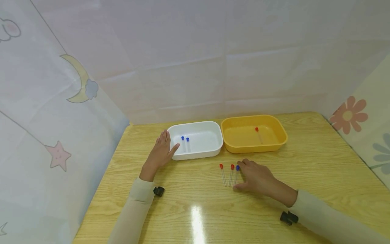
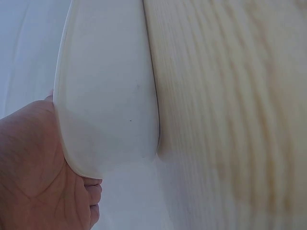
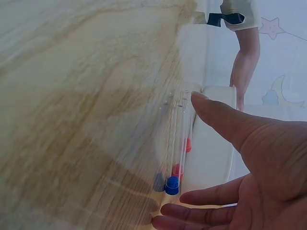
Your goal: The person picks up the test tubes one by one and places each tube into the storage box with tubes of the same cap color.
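My left hand (image 1: 160, 150) rests against the left end of a white tray (image 1: 198, 157), fingers straight along its outside and thumb over the front rim. Two clear tubes with blue caps (image 1: 187, 139) lie inside that tray. My right hand (image 1: 257, 178) is lowered beside a blue-capped clear tube (image 3: 172, 185) on the table, its thumb near the bare end and its fingers near the cap. Thumb and fingers stand apart. Left of this tube lie two red-capped clear tubes (image 1: 223, 174), side by side.
A yellow tray (image 1: 254, 149) touches the white tray's right side and holds one red-capped tube (image 1: 260, 136). Both trays stand on the wooden table (image 1: 182, 203) toward its back edge, near a pale cloth wall (image 1: 182, 84).
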The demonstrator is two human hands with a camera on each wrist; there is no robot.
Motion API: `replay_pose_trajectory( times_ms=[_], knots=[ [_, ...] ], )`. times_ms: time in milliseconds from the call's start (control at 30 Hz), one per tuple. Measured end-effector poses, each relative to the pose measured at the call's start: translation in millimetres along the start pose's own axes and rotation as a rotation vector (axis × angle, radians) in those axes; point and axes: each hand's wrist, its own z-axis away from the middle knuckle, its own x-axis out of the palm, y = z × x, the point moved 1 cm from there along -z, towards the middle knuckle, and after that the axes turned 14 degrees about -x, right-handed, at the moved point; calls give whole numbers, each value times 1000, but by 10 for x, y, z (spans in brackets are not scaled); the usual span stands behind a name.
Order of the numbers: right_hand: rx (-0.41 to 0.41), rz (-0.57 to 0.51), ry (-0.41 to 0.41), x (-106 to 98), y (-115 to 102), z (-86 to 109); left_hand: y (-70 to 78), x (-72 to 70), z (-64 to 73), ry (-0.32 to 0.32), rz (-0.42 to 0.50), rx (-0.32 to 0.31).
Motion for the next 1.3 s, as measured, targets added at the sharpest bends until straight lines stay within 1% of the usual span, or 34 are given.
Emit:
replay_pose_trajectory(
  times_ms=[133,433,700,933,1300],
  knots=[
    [-8,18,8,10,4,-10,-9,5,-6,-16,9,-5],
    [-7,47,1,28,3,-35,-24,13,-4,-5,1,1],
    [-5,27,0,21,-29,-30,-19,7,11,-6,2,5],
    [-6,27,6,24,-33,-28,-8,-1,10,7,-2,6],
    [-30,34,25,21,-17,-24,-1,-9,22,8,3,8]
  ],
)
